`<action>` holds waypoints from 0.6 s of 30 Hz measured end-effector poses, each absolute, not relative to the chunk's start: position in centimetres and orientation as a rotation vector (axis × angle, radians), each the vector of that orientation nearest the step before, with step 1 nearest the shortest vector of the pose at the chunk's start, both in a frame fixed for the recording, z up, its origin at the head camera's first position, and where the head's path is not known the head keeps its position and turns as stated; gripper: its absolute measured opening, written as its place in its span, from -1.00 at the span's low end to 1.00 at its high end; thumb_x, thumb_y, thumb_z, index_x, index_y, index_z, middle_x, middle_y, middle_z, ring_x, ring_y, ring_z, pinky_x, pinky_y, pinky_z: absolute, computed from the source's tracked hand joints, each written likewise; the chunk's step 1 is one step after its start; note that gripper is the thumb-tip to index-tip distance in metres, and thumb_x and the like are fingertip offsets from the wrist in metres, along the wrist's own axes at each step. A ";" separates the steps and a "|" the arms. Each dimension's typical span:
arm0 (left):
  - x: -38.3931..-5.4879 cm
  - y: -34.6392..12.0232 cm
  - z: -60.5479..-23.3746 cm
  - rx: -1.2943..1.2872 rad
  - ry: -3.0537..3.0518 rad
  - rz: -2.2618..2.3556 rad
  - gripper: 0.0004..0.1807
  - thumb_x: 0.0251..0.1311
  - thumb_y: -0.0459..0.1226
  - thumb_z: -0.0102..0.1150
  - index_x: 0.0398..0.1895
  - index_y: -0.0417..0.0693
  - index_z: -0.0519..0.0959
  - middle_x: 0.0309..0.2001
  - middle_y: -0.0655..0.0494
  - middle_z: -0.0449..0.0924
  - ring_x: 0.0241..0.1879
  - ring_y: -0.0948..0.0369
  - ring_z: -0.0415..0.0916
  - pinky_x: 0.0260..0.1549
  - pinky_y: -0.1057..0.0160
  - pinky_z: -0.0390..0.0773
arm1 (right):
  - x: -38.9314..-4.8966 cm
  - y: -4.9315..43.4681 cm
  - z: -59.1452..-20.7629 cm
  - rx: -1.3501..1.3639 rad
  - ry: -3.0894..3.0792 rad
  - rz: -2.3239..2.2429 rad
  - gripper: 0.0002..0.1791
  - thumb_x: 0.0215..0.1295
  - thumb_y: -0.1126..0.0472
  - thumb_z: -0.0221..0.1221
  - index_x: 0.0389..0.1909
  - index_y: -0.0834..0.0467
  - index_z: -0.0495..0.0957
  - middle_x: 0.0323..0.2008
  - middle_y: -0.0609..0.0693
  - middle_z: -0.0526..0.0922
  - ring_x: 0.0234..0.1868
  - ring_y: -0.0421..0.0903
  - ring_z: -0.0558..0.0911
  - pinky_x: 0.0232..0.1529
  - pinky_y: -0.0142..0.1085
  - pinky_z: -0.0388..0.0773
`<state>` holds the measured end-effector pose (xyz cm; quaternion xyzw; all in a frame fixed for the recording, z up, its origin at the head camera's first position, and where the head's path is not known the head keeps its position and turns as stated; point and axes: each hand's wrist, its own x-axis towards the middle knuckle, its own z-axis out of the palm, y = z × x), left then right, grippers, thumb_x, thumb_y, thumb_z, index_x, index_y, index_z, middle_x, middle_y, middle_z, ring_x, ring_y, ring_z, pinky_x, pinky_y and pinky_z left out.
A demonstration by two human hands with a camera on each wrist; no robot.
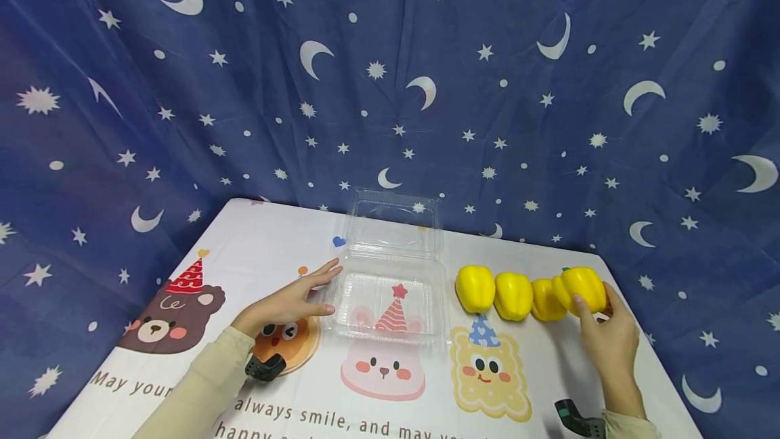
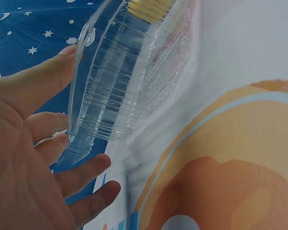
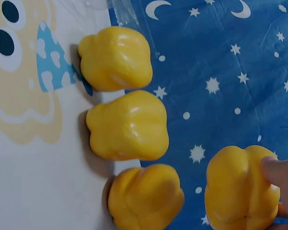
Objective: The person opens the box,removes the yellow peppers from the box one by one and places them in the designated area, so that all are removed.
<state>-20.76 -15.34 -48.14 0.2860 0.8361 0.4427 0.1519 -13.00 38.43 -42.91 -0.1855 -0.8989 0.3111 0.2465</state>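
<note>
My right hand [image 1: 612, 341] grips a yellow bell pepper [image 1: 583, 290] at the right end of a row; in the right wrist view this pepper [image 3: 242, 187] is off the table, with the thumb on its side. Three more yellow bell peppers stand on the table: one at the left [image 1: 475, 288], one in the middle [image 1: 513, 296] and one partly behind the held one [image 1: 546, 301]. A clear plastic clamshell box [image 1: 390, 337] lies with its lid [image 1: 393, 222] raised at the back. My left hand [image 1: 291, 303], fingers spread, touches the box's left side; its thumb meets the rim [image 2: 81, 72].
A white printed tablecloth [image 1: 378, 419] with cartoon faces covers the table. Behind it hangs a dark blue curtain [image 1: 365, 134] with moons and stars, close to the table's back edge. Each wrist wears a black device, one at the left [image 1: 265, 366], one at the right [image 1: 579, 419].
</note>
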 end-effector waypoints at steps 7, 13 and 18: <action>-20.8 -15.4 -48.1 0.815 2.409 1.263 -0.12 0.32 -0.23 0.29 0.60 -0.18 0.07 0.67 -0.11 -0.25 0.62 -0.23 -0.26 0.51 -0.34 -0.02 | -13.2 39.7 -43.5 -0.574 -2.452 0.862 -0.28 0.45 0.00 0.17 0.49 0.27 0.26 0.20 0.40 0.54 0.09 0.23 0.53 -0.32 -0.69 0.18; -20.8 -15.3 -48.1 0.814 2.403 1.263 -0.12 0.32 -0.23 0.29 0.60 -0.17 0.07 0.67 -0.09 -0.26 0.62 -0.23 -0.27 0.51 -0.34 -0.02 | -13.3 40.4 -44.0 -0.612 -2.433 0.866 -0.28 0.47 0.02 0.15 0.50 0.31 0.24 0.22 0.44 0.51 0.11 0.28 0.52 -0.32 -0.67 0.17; -20.7 -15.3 -48.0 0.809 2.404 1.257 -0.12 0.32 -0.22 0.29 0.60 -0.17 0.07 0.67 -0.09 -0.27 0.62 -0.23 -0.28 0.51 -0.34 -0.02 | -13.4 40.7 -44.4 -0.639 -2.425 0.870 -0.28 0.48 0.03 0.13 0.50 0.32 0.22 0.24 0.46 0.49 0.11 0.31 0.50 -0.24 -0.50 0.24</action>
